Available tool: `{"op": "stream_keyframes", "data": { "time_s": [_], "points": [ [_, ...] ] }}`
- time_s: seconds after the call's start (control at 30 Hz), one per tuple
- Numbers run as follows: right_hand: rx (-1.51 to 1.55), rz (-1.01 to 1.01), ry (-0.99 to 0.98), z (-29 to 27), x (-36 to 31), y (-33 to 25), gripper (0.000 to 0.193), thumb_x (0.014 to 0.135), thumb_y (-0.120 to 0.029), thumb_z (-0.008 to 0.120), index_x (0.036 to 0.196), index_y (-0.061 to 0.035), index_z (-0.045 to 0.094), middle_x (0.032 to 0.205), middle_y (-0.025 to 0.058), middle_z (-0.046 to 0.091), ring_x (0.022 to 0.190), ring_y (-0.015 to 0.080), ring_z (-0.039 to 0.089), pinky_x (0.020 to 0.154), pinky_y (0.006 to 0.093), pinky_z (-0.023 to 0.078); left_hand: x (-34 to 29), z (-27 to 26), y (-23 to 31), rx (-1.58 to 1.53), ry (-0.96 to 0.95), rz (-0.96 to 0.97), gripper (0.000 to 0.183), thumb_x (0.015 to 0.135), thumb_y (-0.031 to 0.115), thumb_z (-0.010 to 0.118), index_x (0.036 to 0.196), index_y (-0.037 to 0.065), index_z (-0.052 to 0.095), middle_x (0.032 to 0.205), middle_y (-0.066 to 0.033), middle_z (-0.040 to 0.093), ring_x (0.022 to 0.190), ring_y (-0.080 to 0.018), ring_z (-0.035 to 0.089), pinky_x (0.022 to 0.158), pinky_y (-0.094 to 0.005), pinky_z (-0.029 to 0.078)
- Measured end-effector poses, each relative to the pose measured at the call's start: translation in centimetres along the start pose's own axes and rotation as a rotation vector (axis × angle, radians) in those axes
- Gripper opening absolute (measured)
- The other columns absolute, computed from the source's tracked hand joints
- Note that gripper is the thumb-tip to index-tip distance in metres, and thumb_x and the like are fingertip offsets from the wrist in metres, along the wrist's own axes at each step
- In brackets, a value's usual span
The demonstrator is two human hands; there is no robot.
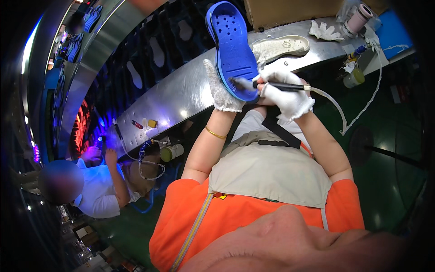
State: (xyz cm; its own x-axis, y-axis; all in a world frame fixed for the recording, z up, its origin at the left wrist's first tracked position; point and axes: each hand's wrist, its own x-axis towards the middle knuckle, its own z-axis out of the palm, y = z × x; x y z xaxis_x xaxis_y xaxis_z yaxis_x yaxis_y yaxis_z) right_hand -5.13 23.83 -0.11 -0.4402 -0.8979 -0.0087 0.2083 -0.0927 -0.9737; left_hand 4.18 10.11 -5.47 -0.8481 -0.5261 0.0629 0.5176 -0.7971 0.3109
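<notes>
The left hand (220, 88), in a white knit glove, grips a blue shoe sole (232, 47) from its left edge, its fingers wrapped around the rim and closed on it, so the sole stands raised above the curved metal counter (181, 93) with its studded underside facing up. The right hand (284, 93), also gloved in white, pinches a dark-handled brush (276, 85) between its fingers, and the bristle end rests on the heel end of the blue sole. A pale hose (333, 106) runs from the brush's rear end down to the right. Just behind the hands a white sole (283, 46) lies flat on the counter, and beyond it stands a brown cardboard box (290, 11). Near the right end of the counter sit a crumpled white glove (324, 31), a pinkish roll (358, 19) and a small jar with a yellow-green lid (354, 78). Farther left on the counter lie a small yellow block (152, 123) and a red marker-like piece (137, 124); a second jar with a yellowish lid (171, 152) hangs at the counter's edge. A dark belt with pale sole shapes (158, 52) runs behind the counter. At lower left another person in a white shirt (102, 190) works under violet light.
</notes>
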Motion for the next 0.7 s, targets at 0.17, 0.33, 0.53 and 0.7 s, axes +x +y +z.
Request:
{"op": "stream_keyframes", "data": {
  "time_s": [0.17,0.33,0.53,0.7],
  "points": [
    [-0.093,-0.322,-0.091,0.4,-0.2,1.4,0.012,0.075,0.004,0.061,0.086,-0.0006,0.058,0.084,0.0057,0.059,0.076,0.0106,0.058,0.073,0.0267,0.051,0.0,0.9,0.3,-0.077,-0.113,-0.035,0.080,0.083,0.069,0.034,0.132,0.007,0.040,0.124,-0.0166,0.051,0.107,-0.0326,0.053,0.092,-0.0432,0.045],
    [-0.004,0.036,-0.090,-0.1,-0.2,-0.5,0.012,0.076,0.005,0.061,0.087,0.0001,0.057,0.086,0.0054,0.059,0.079,0.0104,0.059,0.071,0.0259,0.053,0.2,0.7,0.6,0.069,0.002,0.039,0.071,0.085,0.064,0.036,0.128,0.009,0.045,0.122,-0.0139,0.054,0.106,-0.0294,0.056,0.091,-0.0433,0.047],
    [-0.064,-0.133,-0.210,-0.5,-0.3,0.2,0.013,0.075,0.006,0.059,0.086,-0.0007,0.058,0.087,0.0064,0.060,0.080,0.0113,0.060,0.073,0.0276,0.053,0.3,3.3,1.2,0.062,-0.035,-0.062,0.068,0.087,0.061,0.037,0.128,0.008,0.045,0.121,-0.0148,0.055,0.104,-0.0300,0.058,0.090,-0.0432,0.048],
    [-0.237,-0.252,-0.196,-2.0,0.9,0.6,0.012,0.074,0.003,0.058,0.085,-0.0015,0.060,0.087,0.0060,0.060,0.080,0.0111,0.059,0.072,0.0253,0.050,1.1,1.6,1.9,0.133,0.033,-0.043,0.066,0.088,0.058,0.038,0.126,0.005,0.046,0.118,-0.0162,0.056,0.101,-0.0304,0.059,0.088,-0.0428,0.049]
  ]
}}
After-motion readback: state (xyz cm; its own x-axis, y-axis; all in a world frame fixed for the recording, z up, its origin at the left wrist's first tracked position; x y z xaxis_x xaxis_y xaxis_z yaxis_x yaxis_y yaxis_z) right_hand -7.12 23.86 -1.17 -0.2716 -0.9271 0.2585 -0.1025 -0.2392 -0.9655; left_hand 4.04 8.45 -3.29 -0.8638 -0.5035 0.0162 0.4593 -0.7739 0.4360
